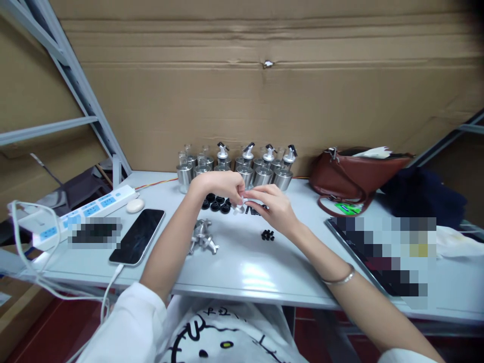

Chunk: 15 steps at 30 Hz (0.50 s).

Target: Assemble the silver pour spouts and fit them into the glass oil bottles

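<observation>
My left hand (226, 182) is bent down at the wrist with its fingers closed in a pinch. Meeting it from the right, my right hand (278, 205) has thumb and fingers closed around the same spot. Between the fingertips is a small whitish part (238, 207), mostly covered, so its exact kind does not show. Black ribbed stoppers (215, 205) lie beside my left wrist. Nearer me is a pile of silver pourer spouts (204, 236). Small black pieces (267, 235) sit below my right hand, and flat black pieces (257, 209) lie partly hidden behind its fingers.
Steel-and-glass bottles (283, 179) stand along the cardboard wall, several with pourer tops. At left are a power strip (91, 206), a white round case (135, 205) and a charging phone (138, 237). A brown handbag (351, 174) and a partly blurred tablet-like device (363, 252) occupy the right.
</observation>
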### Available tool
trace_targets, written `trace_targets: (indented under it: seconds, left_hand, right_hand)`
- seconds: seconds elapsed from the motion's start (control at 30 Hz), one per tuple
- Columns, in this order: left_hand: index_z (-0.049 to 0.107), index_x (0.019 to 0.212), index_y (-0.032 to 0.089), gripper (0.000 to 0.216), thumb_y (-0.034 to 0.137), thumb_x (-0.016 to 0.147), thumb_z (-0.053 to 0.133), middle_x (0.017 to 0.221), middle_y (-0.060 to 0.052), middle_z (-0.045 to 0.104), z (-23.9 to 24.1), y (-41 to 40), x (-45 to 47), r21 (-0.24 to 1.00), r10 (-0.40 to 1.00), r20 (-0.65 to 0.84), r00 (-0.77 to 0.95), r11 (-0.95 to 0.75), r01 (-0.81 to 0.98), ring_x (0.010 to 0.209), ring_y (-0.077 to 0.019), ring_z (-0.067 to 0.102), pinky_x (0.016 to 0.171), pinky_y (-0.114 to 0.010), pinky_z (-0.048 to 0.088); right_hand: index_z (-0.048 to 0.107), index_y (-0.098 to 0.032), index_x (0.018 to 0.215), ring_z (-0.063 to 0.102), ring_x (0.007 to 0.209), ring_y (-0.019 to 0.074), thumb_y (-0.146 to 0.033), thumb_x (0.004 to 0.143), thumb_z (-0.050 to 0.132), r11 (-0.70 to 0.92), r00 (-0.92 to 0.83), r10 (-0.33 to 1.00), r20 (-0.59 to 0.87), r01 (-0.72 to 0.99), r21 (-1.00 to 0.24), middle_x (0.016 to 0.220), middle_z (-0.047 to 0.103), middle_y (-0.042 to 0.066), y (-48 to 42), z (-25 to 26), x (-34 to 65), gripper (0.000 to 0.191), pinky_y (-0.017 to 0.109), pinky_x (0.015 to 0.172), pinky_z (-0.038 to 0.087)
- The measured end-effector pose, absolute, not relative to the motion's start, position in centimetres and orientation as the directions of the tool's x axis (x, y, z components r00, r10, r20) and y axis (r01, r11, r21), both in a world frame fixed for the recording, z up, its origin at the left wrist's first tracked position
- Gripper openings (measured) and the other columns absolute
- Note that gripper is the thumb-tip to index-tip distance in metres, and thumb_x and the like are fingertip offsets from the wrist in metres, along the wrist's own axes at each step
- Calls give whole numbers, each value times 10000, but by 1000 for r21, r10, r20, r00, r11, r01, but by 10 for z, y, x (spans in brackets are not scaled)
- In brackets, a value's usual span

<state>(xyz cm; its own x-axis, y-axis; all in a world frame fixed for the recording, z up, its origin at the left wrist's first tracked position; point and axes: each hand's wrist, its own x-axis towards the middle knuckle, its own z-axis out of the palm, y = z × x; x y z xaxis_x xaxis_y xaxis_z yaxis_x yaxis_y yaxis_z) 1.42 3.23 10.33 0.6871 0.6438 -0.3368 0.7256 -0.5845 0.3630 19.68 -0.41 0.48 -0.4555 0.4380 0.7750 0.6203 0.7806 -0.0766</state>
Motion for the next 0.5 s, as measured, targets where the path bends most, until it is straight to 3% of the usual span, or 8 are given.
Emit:
trace_targets:
  seconds: [0.17, 0.3, 0.5]
  left_hand:
    - [630, 840, 155, 201, 291, 705, 572, 833, -36, 731, 109, 27, 12, 386, 628, -329, 705, -592, 707, 754, -144, 625, 606, -226, 400]
    - [630, 814, 152, 197, 289, 676, 598, 804, -42, 730, 109, 25, 12, 380, 631, -366, 684, -570, 729, 750, -159, 642, 632, -244, 423]
    - [565, 824, 154, 152, 229, 692, 578, 807, -46, 712, 109, 23, 14, 476, 599, -413, 687, -501, 723, 756, -155, 647, 657, -253, 463]
  right_hand:
    - [673, -197, 1010, 626, 803, 186, -306, 906, 527, 814, -432, 397, 810, 574, -93, 880, 690, 89, -8, 7, 195, 210, 329, 730, 503]
    - [682, -229, 1023, 628, 825, 189, -335, 915, 503, 803, -449, 459, 766, 578, -142, 902, 687, 80, -9, 5, 194, 234, 340, 751, 510]
    - [677, -197, 971, 614, 842, 207, -390, 909, 501, 778, -451, 492, 745, 611, -145, 876, 694, 93, -7, 7, 195, 268, 355, 750, 480]
